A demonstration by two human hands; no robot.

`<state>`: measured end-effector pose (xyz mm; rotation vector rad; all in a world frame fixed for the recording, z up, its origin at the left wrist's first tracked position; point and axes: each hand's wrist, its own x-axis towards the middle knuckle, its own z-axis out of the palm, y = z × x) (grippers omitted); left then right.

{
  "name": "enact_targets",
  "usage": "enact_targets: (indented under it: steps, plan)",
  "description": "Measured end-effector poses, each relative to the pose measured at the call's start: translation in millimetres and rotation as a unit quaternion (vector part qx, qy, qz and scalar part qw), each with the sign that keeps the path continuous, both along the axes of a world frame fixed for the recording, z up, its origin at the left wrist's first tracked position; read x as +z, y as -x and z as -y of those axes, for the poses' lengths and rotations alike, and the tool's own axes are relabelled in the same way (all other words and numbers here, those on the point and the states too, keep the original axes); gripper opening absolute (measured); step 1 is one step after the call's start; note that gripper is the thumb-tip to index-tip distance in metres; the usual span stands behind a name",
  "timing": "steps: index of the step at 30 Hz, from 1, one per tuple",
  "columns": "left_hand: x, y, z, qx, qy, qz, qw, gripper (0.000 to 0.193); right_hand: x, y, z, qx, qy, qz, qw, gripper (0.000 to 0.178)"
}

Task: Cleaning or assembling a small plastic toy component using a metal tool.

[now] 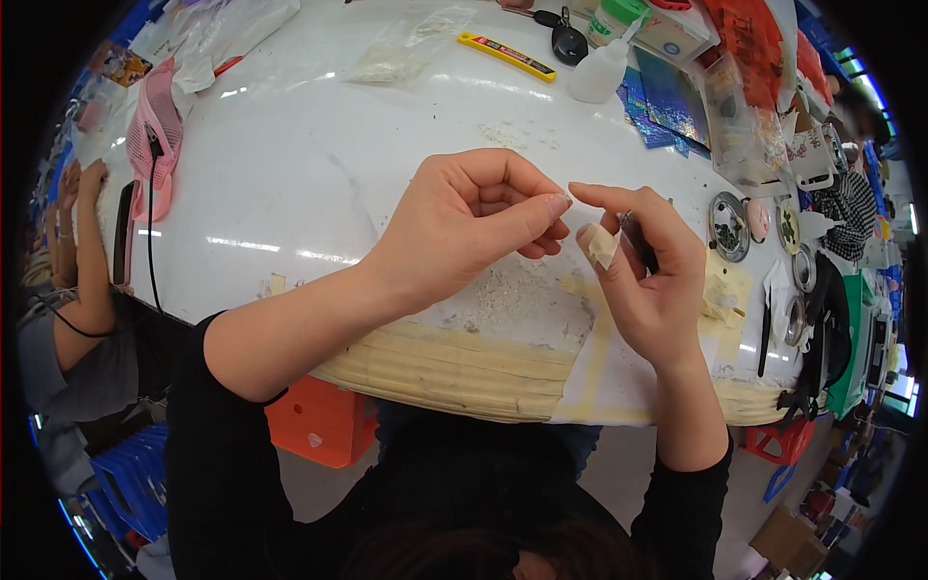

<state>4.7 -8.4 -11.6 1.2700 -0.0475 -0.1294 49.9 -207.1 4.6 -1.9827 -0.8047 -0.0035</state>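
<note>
My left hand (483, 208) is closed in a pinch over the middle of the table, thumb against index finger. A tiny thing seems to sit at the fingertips, too small to name. Facing it, my right hand (652, 266) curls with its index fingertip close to the left thumb tip. Cream tape (601, 246) wraps the right thumb. A grey, shiny thing (633, 232) shows inside the curled right fingers; most of it is hidden. Below the hands, small pale crumbs (498, 295) are scattered on the white tabletop (280, 193).
Cream tape strips (445, 372) cover the near table edge. A yellow cutter knife (507, 56), a white squeeze bottle (599, 72) and blue shiny sheets (667, 101) lie at the back. Round metal dishes (728, 227) stand on the right. A pink mesh bag (155, 135) lies left, near another person's arm (92, 251).
</note>
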Motion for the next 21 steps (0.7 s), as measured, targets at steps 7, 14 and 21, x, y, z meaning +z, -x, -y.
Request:
enact_targets:
  steps: [7,14,21]
  plan:
    - [-1.7,1.8,2.7,-0.011,-0.033,0.055,0.998,0.012,-3.9,-1.1,0.0,-0.026,0.102,0.086,0.991,0.023]
    - [-3.3,1.8,2.5,0.010,-0.131,0.146,0.981,0.013,-7.3,-2.3,0.3,-0.029,0.117,0.121,0.985,0.025]
    - [-3.8,0.5,0.8,0.019,-0.180,0.189,0.965,0.014,-7.5,-2.2,0.8,-0.028,0.123,0.133,0.983,0.024]
